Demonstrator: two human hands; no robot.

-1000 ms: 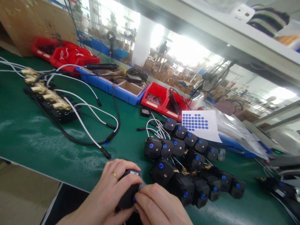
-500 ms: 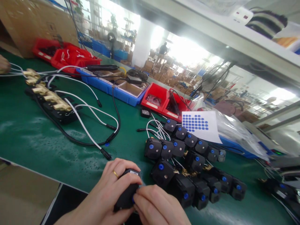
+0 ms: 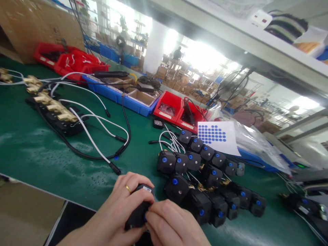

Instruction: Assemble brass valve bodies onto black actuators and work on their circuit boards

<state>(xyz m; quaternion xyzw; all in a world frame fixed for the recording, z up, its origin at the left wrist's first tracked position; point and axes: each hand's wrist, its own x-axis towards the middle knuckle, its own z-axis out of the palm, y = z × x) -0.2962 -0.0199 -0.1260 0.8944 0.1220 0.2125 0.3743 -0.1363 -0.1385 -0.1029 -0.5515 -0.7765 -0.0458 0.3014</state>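
Black casing [image 3: 137, 214], just one, fills left hand's [image 3: 125, 203] grip; right hand [image 3: 172, 218] pinches its edge

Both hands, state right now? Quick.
Left hand: closed, holding a black housing.
Right hand: fingers closed together at the housing's blue dot; whether they pinch anything is hidden.

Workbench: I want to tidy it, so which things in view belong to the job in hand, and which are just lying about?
Likely in the job:
Black unit, held by the left hand, touched by the right hand
Other black units, blue-dotted
Dotted sheet, with similar blue dots

Apparently just lying about, untouched:
Brass fittings
Red bins
Blue tray
Cardboard box
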